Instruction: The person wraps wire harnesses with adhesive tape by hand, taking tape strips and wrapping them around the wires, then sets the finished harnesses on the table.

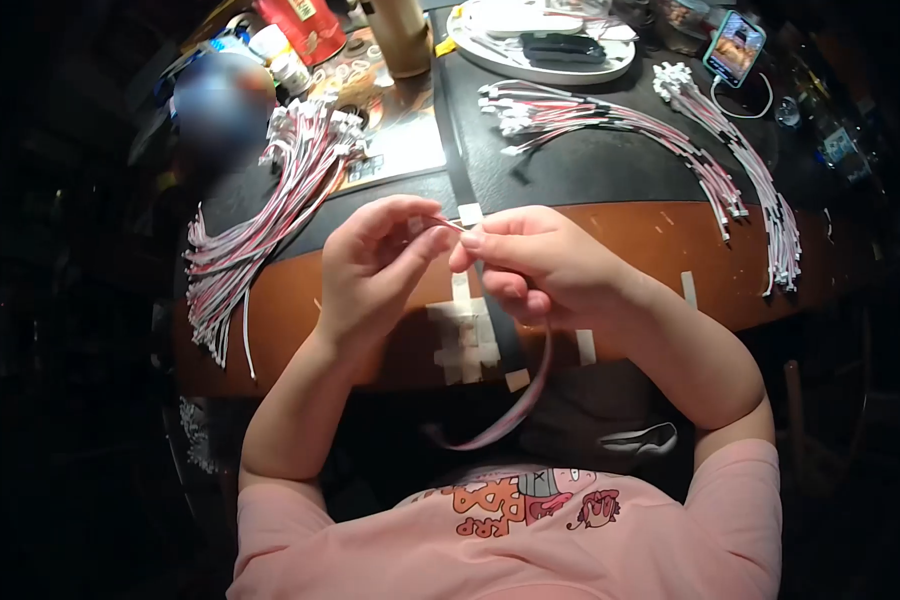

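Above the table's near edge, my left hand (380, 262) and my right hand (540, 255) meet at a thin red-and-white wire cable (518, 412). Thumb and forefinger of my left hand pinch one end, where a small white connector seems to sit, partly hidden by the fingers. My right hand grips the wires close beside it, its other fingers curled. From below my right hand the rest of the cable hangs in a curve past the table edge, its lower end blurred.
Bundles of similar cables lie on the left (270, 230), at the right centre (620, 118) and far right (745, 165). Behind stand a white tray (540, 72) with a black object, a brown bottle (400, 40) and a lit phone (735, 48). Tape strips (462, 340) mark the table's front.
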Demonstrator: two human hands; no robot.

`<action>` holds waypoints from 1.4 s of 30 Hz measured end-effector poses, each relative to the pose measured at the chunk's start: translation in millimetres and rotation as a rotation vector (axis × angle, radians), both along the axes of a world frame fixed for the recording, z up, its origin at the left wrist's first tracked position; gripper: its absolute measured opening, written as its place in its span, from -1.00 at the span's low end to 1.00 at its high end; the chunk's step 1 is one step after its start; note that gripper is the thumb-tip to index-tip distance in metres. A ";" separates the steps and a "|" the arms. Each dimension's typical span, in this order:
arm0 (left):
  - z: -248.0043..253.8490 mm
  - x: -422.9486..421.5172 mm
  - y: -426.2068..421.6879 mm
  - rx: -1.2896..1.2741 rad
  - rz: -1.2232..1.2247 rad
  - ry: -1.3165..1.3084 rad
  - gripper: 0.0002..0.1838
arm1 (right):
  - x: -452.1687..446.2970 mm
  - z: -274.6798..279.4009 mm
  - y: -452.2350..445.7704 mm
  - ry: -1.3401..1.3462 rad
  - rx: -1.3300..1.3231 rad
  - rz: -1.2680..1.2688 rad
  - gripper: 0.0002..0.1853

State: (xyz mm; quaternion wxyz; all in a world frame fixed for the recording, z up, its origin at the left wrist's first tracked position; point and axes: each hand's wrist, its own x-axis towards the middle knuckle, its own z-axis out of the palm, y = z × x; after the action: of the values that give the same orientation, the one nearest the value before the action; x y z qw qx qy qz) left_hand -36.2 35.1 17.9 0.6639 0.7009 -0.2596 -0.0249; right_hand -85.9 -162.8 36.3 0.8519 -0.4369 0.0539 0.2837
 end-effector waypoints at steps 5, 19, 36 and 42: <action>-1.6 -22.8 18.2 0.068 -0.103 0.201 -0.84 | -28.3 4.6 -1.6 -0.149 -0.419 -0.065 -0.87; -30.5 -70.0 23.9 0.746 0.063 -0.748 -0.77 | -78.2 -25.7 -20.4 -0.697 -1.179 -0.094 -0.98; -23.2 -79.5 16.2 0.938 0.095 -0.715 -0.76 | -82.3 -30.2 -42.1 -0.832 -1.306 -0.130 -0.92; 3.5 -77.1 -9.4 0.900 0.168 -0.766 -0.77 | -79.2 -32.5 -38.2 -0.953 -1.449 -0.119 -0.90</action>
State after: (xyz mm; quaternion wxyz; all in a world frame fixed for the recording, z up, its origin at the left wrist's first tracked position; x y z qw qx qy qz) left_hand -113.2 25.7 21.4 0.1606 0.8905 -0.3883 0.1748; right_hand -165.1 -201.0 3.7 0.3090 -0.9404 -0.1185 -0.0788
